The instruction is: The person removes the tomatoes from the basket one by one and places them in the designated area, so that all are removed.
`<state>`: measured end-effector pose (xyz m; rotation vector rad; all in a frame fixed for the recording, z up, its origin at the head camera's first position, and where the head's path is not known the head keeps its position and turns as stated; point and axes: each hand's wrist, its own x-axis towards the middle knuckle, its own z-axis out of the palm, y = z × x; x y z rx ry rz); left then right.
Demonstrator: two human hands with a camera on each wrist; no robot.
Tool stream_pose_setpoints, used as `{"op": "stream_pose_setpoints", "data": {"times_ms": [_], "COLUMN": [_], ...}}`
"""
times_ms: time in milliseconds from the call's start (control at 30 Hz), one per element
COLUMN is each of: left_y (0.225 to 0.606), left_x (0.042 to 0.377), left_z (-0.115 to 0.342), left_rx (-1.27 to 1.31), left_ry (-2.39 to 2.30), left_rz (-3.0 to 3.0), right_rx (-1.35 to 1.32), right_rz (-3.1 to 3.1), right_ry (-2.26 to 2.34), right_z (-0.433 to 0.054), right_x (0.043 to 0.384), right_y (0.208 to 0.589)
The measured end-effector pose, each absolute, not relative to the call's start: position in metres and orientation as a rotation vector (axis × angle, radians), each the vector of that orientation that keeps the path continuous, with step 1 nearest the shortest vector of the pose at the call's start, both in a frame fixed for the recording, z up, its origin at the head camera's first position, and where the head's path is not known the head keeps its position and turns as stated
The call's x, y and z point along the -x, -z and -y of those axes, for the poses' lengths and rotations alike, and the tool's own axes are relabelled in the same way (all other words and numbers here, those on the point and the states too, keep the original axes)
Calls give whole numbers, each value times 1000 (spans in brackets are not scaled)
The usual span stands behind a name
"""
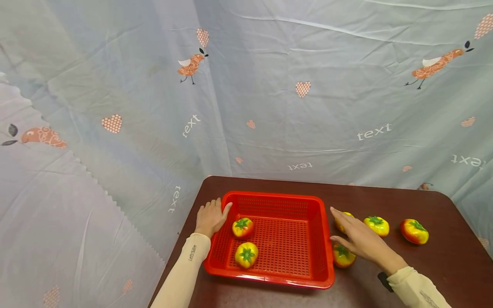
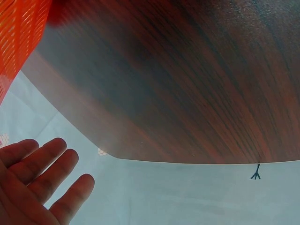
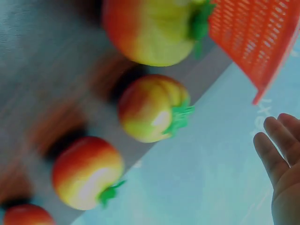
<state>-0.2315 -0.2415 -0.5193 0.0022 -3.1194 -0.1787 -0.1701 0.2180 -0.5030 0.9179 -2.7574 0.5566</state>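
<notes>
A red plastic basket with mesh walls holds two red-and-yellow artificial tomatoes with green leafy tops, one tomato behind the other tomato. My left hand is at the basket's left rim, fingers extended and thumb toward the rim; firm contact cannot be made out. To the right of the basket my right hand hovers with straight fingers over a near tomato and a partly hidden far one. Neither hand holds anything. In the right wrist view, tomatoes line up beside the hand.
Farther right on the dark wooden table lie a yellow tomato and a red-and-yellow one. A pale blue printed cloth hangs behind the table and along its left side.
</notes>
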Motion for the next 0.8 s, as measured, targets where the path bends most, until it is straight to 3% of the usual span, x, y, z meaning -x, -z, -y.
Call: {"op": "stream_pose_setpoints", "data": {"times_ms": [800], "left_y": [519], "left_x": [230], "left_z": [242], "left_rx": [-9], "left_ry": [179], "left_rz": [3120], "right_rx": [-1237], "right_rz": [2574], "right_ry": [-375], "right_z": [-145], "right_x": [195], "right_y": [471]}}
